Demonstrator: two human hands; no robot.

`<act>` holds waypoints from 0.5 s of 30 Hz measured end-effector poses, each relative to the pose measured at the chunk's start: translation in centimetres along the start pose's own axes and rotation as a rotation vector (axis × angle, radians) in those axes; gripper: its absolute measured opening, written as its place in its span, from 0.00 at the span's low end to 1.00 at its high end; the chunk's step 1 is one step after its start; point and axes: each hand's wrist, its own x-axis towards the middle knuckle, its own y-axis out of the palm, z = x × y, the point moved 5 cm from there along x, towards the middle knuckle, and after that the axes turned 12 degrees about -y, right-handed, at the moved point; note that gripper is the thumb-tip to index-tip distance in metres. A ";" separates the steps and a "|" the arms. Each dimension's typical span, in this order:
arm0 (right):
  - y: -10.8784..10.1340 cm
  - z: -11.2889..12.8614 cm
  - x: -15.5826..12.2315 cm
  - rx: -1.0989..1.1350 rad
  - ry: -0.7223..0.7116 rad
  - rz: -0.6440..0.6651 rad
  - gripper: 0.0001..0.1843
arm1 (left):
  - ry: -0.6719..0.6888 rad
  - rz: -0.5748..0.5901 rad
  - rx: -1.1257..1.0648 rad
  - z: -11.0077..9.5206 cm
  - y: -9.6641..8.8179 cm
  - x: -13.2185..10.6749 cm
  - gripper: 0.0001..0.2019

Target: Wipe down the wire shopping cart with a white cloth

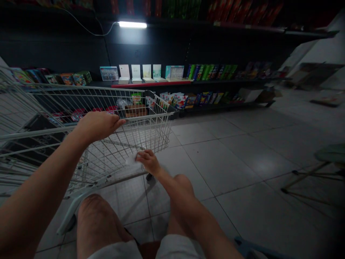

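Note:
A white wire shopping cart [151, 131] stands on the tiled floor in front of me, seen from its side. My left hand [98, 125] rests on the cart's top rail, fingers curled over it. My right hand [147, 161] is lower down at the cart's side mesh, fingers closed on a small white cloth or paper [132, 160] pressed against the wires. My bare knees show at the bottom of the view, so I sit low beside the cart.
Dark shelves [161, 83] along the back wall carry booklets, boxes and coloured packs. A lit tube lamp [133, 24] hangs above them. A green stool [327, 158] with metal legs stands at the right. Grey floor tiles spread to the right.

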 end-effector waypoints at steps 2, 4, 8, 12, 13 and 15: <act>-1.3 -0.9 3.0 -0.023 0.038 -0.070 0.14 | -0.018 -0.025 0.005 0.0 0.0 0.0 0.37; -1.7 -1.8 5.5 -0.046 0.069 -0.100 0.14 | -0.029 -0.035 0.010 0.2 0.1 -0.2 0.38; 0.7 -1.6 3.7 -0.058 0.086 0.000 0.11 | -0.021 -0.016 -0.006 0.2 0.2 -0.4 0.38; 3.4 -0.2 -3.3 -0.039 0.108 0.107 0.08 | -0.003 -0.051 -0.010 -0.1 0.0 -0.2 0.38; 3.5 0.0 -4.3 -0.040 0.111 0.108 0.08 | 0.005 -0.064 -0.007 -0.2 0.0 -0.2 0.38; 3.0 0.1 -4.8 -0.035 0.103 0.108 0.08 | 0.020 -0.080 -0.004 -0.2 -0.1 -0.1 0.39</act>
